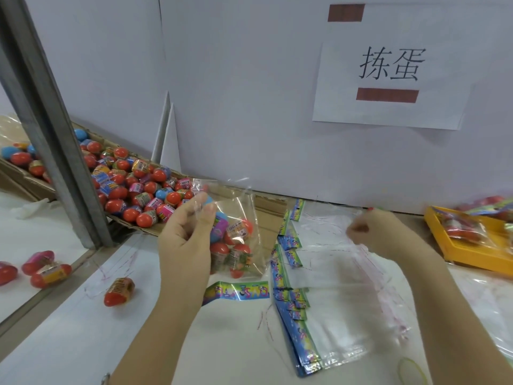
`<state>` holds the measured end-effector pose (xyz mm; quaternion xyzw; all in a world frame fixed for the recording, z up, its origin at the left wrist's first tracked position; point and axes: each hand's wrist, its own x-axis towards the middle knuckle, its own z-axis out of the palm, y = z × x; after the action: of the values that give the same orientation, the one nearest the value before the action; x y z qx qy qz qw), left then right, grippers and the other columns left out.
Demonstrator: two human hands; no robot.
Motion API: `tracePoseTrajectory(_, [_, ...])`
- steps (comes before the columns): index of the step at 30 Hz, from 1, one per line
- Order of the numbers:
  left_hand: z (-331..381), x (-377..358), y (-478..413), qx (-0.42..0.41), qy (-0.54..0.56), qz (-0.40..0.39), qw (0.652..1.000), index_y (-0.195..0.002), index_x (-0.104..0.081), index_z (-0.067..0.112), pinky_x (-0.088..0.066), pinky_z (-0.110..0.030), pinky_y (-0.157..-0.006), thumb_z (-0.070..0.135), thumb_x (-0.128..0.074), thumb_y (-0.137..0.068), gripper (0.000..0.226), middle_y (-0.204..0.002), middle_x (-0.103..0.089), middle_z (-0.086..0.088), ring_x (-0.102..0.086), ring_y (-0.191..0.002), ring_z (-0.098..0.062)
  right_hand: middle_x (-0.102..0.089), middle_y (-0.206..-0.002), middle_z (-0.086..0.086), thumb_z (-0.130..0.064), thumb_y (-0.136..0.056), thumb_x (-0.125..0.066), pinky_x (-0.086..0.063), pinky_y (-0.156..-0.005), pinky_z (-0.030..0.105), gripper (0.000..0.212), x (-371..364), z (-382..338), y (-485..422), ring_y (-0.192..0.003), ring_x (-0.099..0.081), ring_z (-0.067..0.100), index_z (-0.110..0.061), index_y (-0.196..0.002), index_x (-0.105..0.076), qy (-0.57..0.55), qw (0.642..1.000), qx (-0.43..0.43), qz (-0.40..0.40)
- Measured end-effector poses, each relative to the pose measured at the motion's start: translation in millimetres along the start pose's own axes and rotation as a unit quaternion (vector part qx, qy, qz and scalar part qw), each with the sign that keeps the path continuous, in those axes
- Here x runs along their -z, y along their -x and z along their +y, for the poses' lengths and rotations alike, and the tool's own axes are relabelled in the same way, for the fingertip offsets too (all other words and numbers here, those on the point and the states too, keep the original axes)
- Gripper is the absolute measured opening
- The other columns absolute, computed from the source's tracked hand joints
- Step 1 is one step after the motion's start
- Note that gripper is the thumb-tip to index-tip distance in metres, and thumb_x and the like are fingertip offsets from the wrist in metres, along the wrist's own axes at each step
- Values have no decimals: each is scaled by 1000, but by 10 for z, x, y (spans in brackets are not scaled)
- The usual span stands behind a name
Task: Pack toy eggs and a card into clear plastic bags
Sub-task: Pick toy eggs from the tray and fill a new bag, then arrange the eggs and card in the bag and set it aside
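Note:
My left hand (186,234) grips the top of a clear plastic bag (249,262) above the table, with several toy eggs (236,245) inside it. Its open mouth points up. My right hand (380,234) pinches the edge of the top bag in a stack of empty clear bags (333,295) with colourful header cards (291,323). One colourful card (238,291) lies flat just below the filled bag. A loose orange egg (119,291) lies on the table to the left.
A shallow cardboard tray (266,202) heaped with red, blue and pink eggs (133,184) stands at the back left behind a grey metal post (55,134). A yellow bin (455,245) with packed bags sits at the right. White partition behind; a yellow rubber band (413,370) lies near the front.

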<state>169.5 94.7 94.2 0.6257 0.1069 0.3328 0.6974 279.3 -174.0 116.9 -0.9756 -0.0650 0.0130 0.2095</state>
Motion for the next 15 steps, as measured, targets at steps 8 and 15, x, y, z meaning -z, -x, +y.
tracePoseTrajectory(8, [21,-29,-1,50,39,-7,998,-78,-73,40,-52,-17,-50,29,-62,-89,19,-71,-70,16,-68,-66,-1,-71,-92,11,-6,-86,-52,-47,-49,27,17,540,145,193,-61,-56,21,-12,-93,-66,79,994,-42,-60])
tracePoseTrajectory(15, [35,-70,67,59,40,-24,997,-89,-71,28,-48,-13,-47,40,-63,-77,19,-70,-70,13,-66,-63,1,-70,-106,11,-14,-91,-62,-51,-52,26,20,531,199,410,-83,-68,29,-13,-112,-65,-210,969,-17,-125])
